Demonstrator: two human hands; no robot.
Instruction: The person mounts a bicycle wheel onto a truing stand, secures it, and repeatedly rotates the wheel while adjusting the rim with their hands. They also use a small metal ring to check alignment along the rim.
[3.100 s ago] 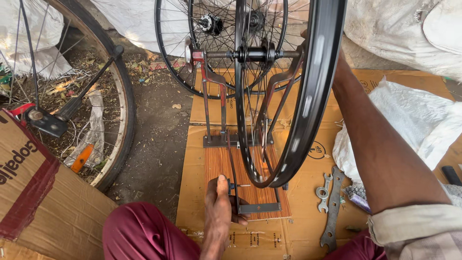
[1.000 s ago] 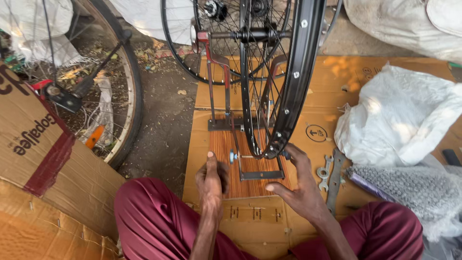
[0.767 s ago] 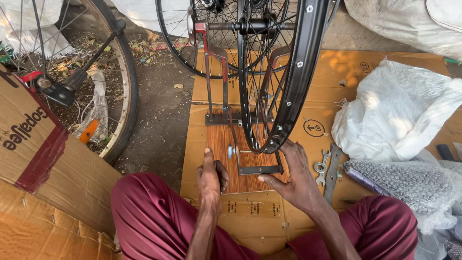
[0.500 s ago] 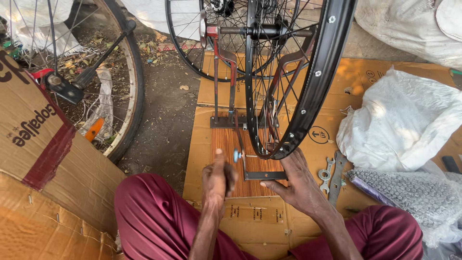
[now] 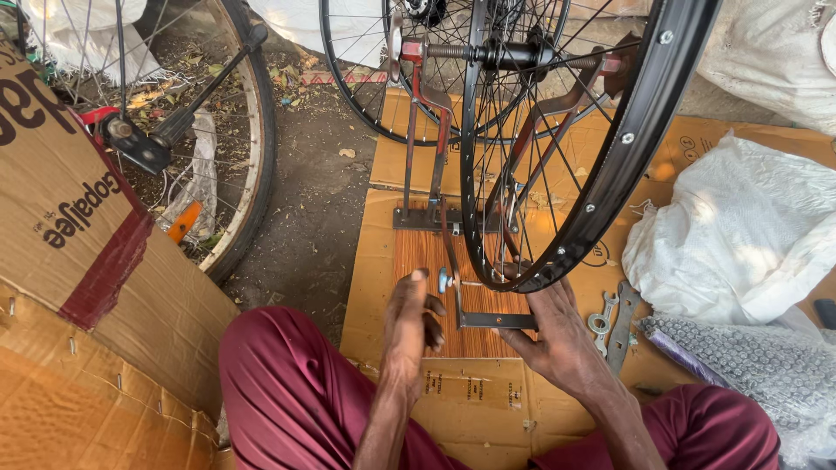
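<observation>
A black wheel rim (image 5: 640, 122) with spokes hangs on its axle in a rusty red truing stand (image 5: 416, 130), which is fixed to a wooden base board (image 5: 418, 252). My left hand (image 5: 411, 318) is at the foot of the stand, its thumb and curled fingers at a small blue adjuster knob (image 5: 444, 279). Under the lowest part of the rim lies my right hand (image 5: 557, 335), fingers up against the rim and thumb on the flat metal bar (image 5: 496, 320). My legs in maroon trousers (image 5: 287, 392) frame the board.
A tyred bicycle wheel (image 5: 252, 130) stands at the left beside a brown cardboard box (image 5: 78, 261). A second spoked wheel (image 5: 348, 87) leans behind the stand. Flat wrenches (image 5: 611, 318), a white sack (image 5: 740, 235) and bubble wrap (image 5: 758, 365) lie on the right.
My right hand has come down from the rim's upper right to its bottom edge. The left hand has stayed at the knob. The view has shifted slightly.
</observation>
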